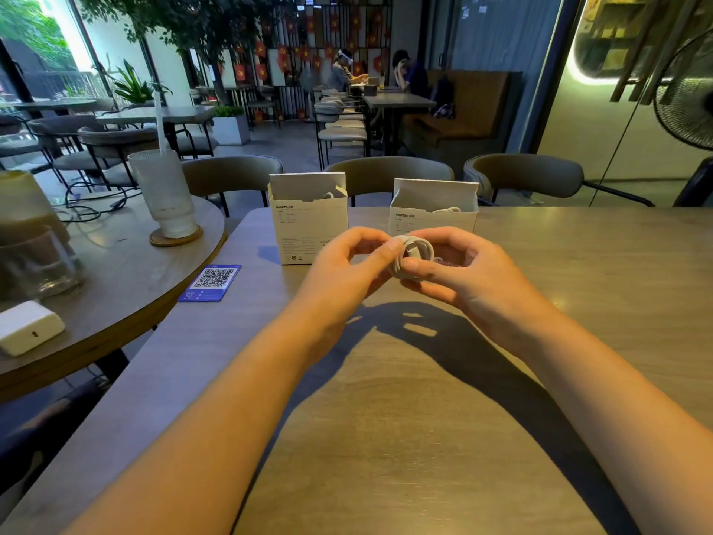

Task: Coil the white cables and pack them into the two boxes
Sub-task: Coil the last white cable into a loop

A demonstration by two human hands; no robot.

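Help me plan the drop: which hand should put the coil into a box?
Probably the right hand: its fingers wrap the coil, just before the right box; the left hand only pinches its edge.

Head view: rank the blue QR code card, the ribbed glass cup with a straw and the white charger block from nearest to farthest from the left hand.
From the left hand:
1. Blue QR code card, flat on the table just to its left.
2. Ribbed glass cup with a straw, on a coaster on the round table, farther left and back.
3. White charger block, at the far left edge.
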